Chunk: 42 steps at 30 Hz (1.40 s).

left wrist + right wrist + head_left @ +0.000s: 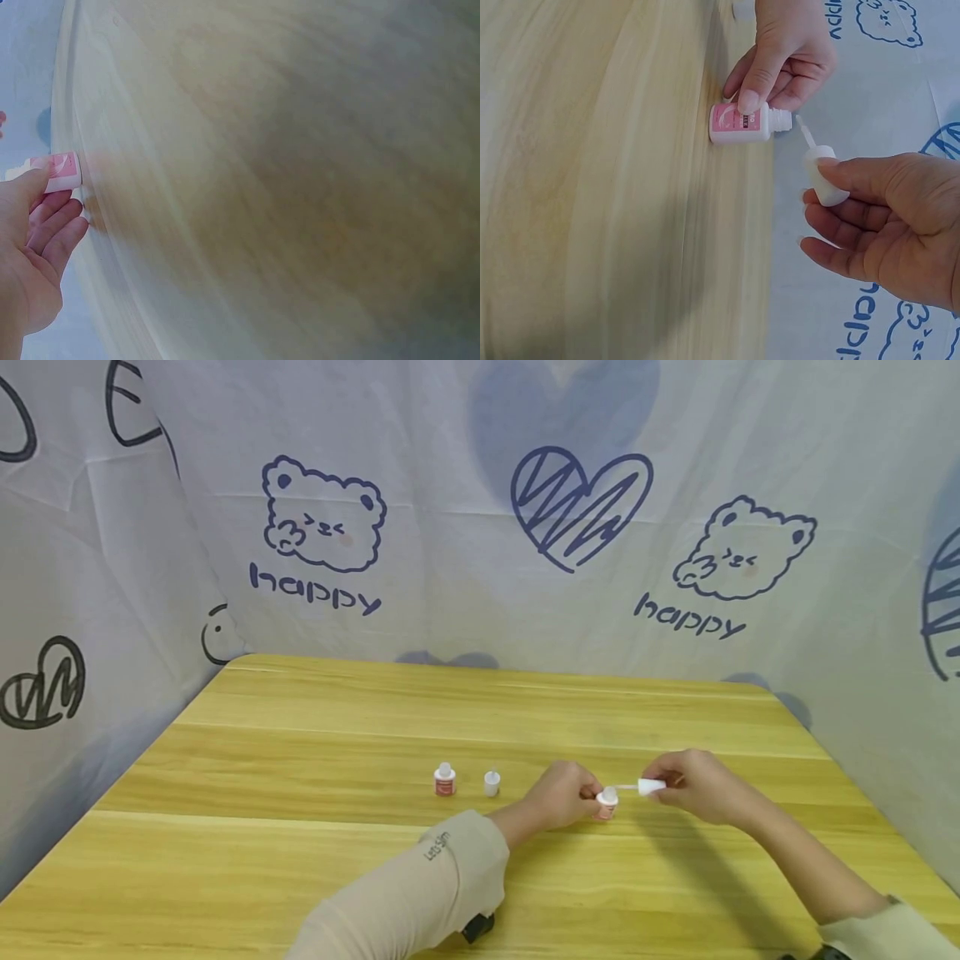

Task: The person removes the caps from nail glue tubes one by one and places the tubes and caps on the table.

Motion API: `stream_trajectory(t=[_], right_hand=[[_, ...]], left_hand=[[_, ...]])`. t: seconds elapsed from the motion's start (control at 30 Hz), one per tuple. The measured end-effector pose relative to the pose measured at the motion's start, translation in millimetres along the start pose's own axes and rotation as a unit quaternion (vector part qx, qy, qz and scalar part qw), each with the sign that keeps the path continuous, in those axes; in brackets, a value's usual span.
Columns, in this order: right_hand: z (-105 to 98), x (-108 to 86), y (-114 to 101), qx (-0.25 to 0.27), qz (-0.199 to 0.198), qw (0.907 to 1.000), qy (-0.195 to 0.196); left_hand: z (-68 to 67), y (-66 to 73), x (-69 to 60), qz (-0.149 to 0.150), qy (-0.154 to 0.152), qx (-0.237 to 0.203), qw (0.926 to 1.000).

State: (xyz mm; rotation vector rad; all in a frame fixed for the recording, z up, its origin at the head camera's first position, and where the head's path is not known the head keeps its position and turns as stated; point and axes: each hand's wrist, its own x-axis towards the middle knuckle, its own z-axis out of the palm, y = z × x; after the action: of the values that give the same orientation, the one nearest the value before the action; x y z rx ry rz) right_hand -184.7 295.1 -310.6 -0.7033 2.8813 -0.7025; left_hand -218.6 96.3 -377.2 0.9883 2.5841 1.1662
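A small white bottle with a pink label [739, 126] stands on the table, its threaded neck uncovered. My left hand [564, 795] grips this bottle between thumb and fingers, also visible in the left wrist view. In my right hand [701, 785] a white brush cap [826, 176] is pinched between thumb and fingers. The thin applicator brush [805, 132] sticks out of the cap, and its tip is close to the bottle's mouth. Whether the tip touches the rim I cannot tell.
Left of my hands, a second small bottle [445, 781] with a reddish label stands on the wooden table [300, 860]. Beside it is a small white cap [492, 783]. A printed cloth [450, 527] hangs behind the table and along its sides.
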Motion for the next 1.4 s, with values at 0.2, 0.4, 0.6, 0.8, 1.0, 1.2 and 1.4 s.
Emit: stream_trajectory(t=[0.2,0.4,0.6,0.8,1.0,1.2,1.4], right_hand=[[1,-3.7,7,0.008,0.000,0.9999,0.008],[6,-6.7,14,0.013,-0.007,0.9995,0.029],[13,-7.3,19,0.018,-0.001,0.9976,0.067],[19,-9.4,20,0.029,0.025,0.9960,0.080],[19,-10.7,20,0.038,0.028,0.9958,0.079],[21,-10.3,23,0.057,0.032,0.9956,0.067],[25,-9.6,26,0.092,0.024,0.9931,0.068]], left_hand=[[0.5,-0.8,0.1,0.001,-0.001,0.007,1.0000],[0.3,-1.0,-0.2,-0.004,-0.003,0.004,1.0000],[-0.1,-1.4,0.4,0.001,-0.005,-0.001,1.0000],[0.4,-2.8,0.6,0.012,0.000,0.001,0.9999],[0.2,-1.0,0.2,-0.006,-0.005,-0.001,1.0000],[0.0,-0.8,-0.3,-0.003,-0.003,0.009,0.9999],[0.5,-2.2,0.3,0.010,0.001,0.028,0.9996]])
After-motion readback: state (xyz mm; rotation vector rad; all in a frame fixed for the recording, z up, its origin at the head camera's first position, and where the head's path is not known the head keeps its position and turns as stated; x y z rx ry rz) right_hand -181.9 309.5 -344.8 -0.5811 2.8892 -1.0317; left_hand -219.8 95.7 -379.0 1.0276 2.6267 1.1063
